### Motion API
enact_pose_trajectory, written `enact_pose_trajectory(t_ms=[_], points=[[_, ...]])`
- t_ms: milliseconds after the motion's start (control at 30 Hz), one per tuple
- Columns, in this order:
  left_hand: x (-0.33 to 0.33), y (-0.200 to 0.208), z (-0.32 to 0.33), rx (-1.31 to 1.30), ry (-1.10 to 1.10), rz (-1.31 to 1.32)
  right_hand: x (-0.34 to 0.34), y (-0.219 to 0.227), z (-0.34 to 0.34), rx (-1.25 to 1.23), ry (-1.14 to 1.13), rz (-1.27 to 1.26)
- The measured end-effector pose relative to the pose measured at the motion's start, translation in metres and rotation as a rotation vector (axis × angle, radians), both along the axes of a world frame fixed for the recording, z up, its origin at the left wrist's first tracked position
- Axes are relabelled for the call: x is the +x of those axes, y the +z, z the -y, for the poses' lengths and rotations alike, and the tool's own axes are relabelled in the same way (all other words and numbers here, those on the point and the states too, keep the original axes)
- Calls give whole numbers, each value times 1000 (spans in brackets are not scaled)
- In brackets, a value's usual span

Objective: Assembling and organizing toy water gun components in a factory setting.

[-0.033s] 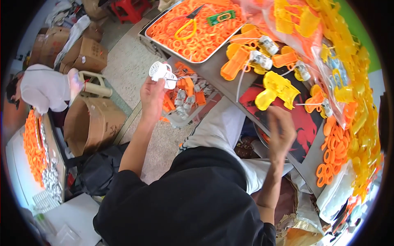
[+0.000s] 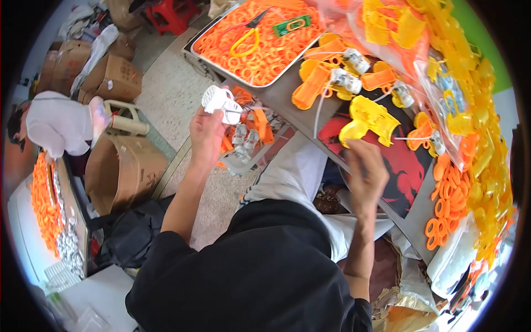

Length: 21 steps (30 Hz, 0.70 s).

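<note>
My left hand (image 2: 207,133) holds up a white plastic part (image 2: 221,104) with a round, slotted end, pinched between thumb and fingers. My right hand (image 2: 368,177) hovers at the near edge of the worktable, its fingers loosely bent and apart, with nothing visible in them. Its fingertips are just below a yellow plastic shell (image 2: 368,122) lying on a red and black mat (image 2: 406,182); whether they touch it I cannot tell. Beyond the shell lie orange and yellow assemblies (image 2: 312,86) with white cylindrical pieces (image 2: 345,81) and pale tubes attached.
A tray (image 2: 193,47) of orange rings holds yellow-handled cutters (image 2: 246,43) and a green piece (image 2: 291,25). Below my left hand, a clear bin (image 2: 238,163) contains orange and white parts. Yellow parts (image 2: 487,166) pile up at right. At left, a person (image 2: 58,122) sits near an open carton (image 2: 124,171).
My right hand has shifted left, nearer the yellow shell's lower edge. The white part in my left hand has turned slightly. The whole view has shifted a little.
</note>
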State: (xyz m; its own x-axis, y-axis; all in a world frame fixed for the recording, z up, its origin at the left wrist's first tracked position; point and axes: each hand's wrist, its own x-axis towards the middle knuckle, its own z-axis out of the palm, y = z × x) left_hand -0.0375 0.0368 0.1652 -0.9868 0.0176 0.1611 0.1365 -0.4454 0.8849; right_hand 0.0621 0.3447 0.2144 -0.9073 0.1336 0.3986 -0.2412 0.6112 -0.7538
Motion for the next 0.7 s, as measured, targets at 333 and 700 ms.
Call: enact_pose_trajectory(t_ms=[333, 700], points=[[10, 29, -118, 101, -525, -160, -10, 0, 1, -903, -12, 256], [23, 89, -172, -573, -750, -1306, 29, 11, -44, -1393, 224, -61]])
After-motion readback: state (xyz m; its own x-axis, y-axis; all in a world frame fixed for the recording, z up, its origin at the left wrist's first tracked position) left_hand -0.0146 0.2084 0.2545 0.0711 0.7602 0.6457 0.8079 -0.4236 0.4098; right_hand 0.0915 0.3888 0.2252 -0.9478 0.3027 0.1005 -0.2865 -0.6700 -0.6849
